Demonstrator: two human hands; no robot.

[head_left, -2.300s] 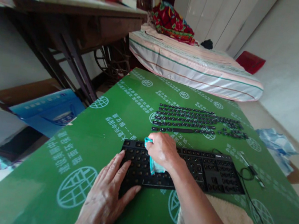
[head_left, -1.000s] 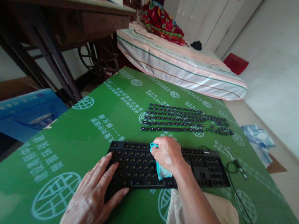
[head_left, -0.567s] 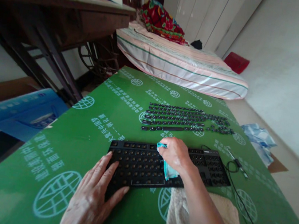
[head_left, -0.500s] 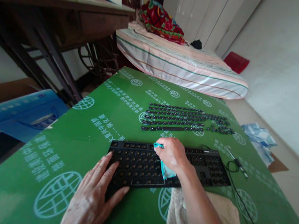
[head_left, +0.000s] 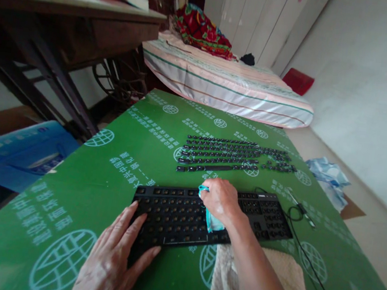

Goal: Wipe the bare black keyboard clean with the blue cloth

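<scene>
A black keyboard (head_left: pixel 173 213) with its keycaps off lies across the green board (head_left: pixel 100 199). My left hand (head_left: pixel 115 253) rests with spread fingers on the keyboard's left end. Over its middle, my right hand (head_left: pixel 220 198) is closed round a turquoise cloth (head_left: pixel 212 221), part of which hangs down onto the key sockets. Beyond the keyboard, the removed black keycaps (head_left: pixel 220 158) lie in several rows. A beige towel (head_left: pixel 290 276) lies under my right forearm, at the keyboard's near edge.
The keyboard's cable (head_left: pixel 319 275) runs down the right side, near a thin tool (head_left: pixel 301 207). A bed (head_left: pixel 230 83) stands past the board's far edge. On the left are a dark wooden table (head_left: pixel 119 30) and a blue box (head_left: pixel 25 151).
The whole view has shifted slightly, so everything appears a little further left. My right hand stays closed on the cloth over the keyboard's middle; the left hand keeps its place.
</scene>
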